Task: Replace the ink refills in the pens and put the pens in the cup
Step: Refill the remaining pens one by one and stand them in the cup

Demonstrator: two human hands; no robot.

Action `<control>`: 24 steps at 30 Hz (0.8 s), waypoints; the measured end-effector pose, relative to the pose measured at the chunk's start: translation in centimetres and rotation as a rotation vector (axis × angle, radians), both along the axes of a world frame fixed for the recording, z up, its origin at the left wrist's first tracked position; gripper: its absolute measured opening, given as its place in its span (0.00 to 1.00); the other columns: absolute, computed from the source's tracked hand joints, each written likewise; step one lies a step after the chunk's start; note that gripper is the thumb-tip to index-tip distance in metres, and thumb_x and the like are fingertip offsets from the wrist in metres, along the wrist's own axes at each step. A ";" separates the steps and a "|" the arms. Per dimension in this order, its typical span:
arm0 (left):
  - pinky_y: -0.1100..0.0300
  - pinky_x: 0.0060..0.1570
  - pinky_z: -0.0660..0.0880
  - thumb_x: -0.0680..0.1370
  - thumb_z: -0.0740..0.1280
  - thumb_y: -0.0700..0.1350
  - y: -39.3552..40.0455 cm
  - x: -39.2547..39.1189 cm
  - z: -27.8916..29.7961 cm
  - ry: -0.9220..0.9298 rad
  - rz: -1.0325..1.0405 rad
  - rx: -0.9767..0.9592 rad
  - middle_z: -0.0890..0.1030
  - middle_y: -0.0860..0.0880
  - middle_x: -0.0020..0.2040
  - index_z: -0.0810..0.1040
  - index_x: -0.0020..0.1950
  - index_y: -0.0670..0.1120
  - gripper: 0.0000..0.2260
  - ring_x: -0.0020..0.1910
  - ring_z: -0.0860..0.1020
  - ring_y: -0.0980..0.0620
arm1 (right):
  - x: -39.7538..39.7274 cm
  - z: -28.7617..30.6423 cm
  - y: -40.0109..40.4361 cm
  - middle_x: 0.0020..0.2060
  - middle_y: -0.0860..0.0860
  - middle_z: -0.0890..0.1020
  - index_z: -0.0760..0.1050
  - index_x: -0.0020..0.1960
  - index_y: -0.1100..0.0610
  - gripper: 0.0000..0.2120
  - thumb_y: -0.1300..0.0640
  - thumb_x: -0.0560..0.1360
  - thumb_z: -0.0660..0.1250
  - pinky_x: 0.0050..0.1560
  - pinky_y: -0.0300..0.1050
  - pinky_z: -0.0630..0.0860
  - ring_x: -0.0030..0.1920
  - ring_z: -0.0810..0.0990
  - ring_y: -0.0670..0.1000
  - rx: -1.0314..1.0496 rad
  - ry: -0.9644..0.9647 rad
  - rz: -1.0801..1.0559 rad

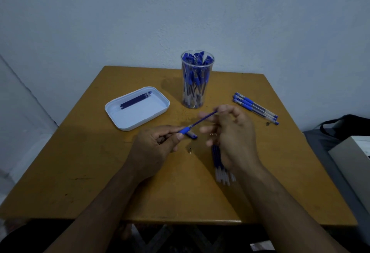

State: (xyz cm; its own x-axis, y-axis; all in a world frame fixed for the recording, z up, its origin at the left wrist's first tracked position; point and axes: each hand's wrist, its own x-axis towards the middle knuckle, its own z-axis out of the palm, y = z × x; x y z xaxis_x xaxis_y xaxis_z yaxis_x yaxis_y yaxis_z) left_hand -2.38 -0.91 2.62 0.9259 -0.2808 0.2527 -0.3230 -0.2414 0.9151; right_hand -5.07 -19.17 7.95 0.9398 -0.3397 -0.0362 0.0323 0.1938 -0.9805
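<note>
While my left hand pinches the blue rubber-grip pen section, my right hand pinches the dark blue ink refill running diagonally between them, toward the clear plastic cup.

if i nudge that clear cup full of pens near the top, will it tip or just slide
The clear cup looks tall and narrow, so a push near the rim would probably tip it rather than slide it. The pens packed inside reach its rim, likely adding weight up high. Pushed low, it may slide on the smooth wooden table.
</note>
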 end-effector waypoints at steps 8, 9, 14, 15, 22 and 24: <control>0.71 0.36 0.73 0.81 0.68 0.44 0.0 0.4 -0.2 0.041 0.076 -0.039 0.83 0.48 0.37 0.83 0.61 0.51 0.10 0.35 0.78 0.59 | 1.2 0.4 -4.8 0.40 0.54 0.82 0.77 0.64 0.54 0.12 0.63 0.83 0.63 0.33 0.43 0.72 0.35 0.75 0.48 0.004 0.087 -0.199; 0.71 0.36 0.72 0.81 0.68 0.44 0.0 0.4 -0.1 0.043 0.079 -0.045 0.83 0.48 0.37 0.83 0.60 0.52 0.09 0.35 0.78 0.60 | 1.1 0.3 -5.3 0.41 0.53 0.82 0.78 0.64 0.55 0.13 0.64 0.82 0.64 0.36 0.43 0.72 0.38 0.77 0.47 -0.115 0.119 -0.137; 0.71 0.35 0.72 0.81 0.68 0.44 -0.1 0.4 -0.2 0.037 0.079 -0.034 0.83 0.49 0.36 0.83 0.61 0.51 0.10 0.33 0.77 0.60 | 0.0 -0.1 -6.0 0.43 0.45 0.85 0.84 0.56 0.53 0.09 0.58 0.77 0.73 0.45 0.38 0.79 0.43 0.82 0.42 -0.803 0.198 -0.040; 0.71 0.35 0.72 0.81 0.68 0.44 -0.1 0.4 -0.2 0.033 0.080 -0.030 0.83 0.49 0.36 0.83 0.61 0.51 0.10 0.33 0.77 0.60 | -0.2 -0.2 -6.0 0.45 0.45 0.85 0.85 0.56 0.54 0.08 0.58 0.77 0.73 0.43 0.35 0.77 0.43 0.80 0.41 -0.909 0.205 -0.038; 0.70 0.35 0.73 0.81 0.68 0.45 -0.1 0.5 -0.4 0.002 0.068 0.004 0.83 0.50 0.36 0.83 0.63 0.48 0.11 0.34 0.78 0.59 | -0.6 -1.7 -5.6 0.52 0.50 0.86 0.85 0.57 0.55 0.09 0.56 0.78 0.72 0.44 0.36 0.75 0.48 0.81 0.47 -1.129 0.299 0.010; 0.70 0.35 0.73 0.81 0.68 0.46 0.0 0.5 -0.5 -0.001 0.071 0.005 0.83 0.50 0.37 0.83 0.63 0.48 0.12 0.34 0.78 0.59 | -0.7 -1.9 -5.7 0.48 0.49 0.86 0.85 0.53 0.54 0.06 0.56 0.78 0.73 0.38 0.34 0.73 0.44 0.80 0.45 -1.141 0.306 0.018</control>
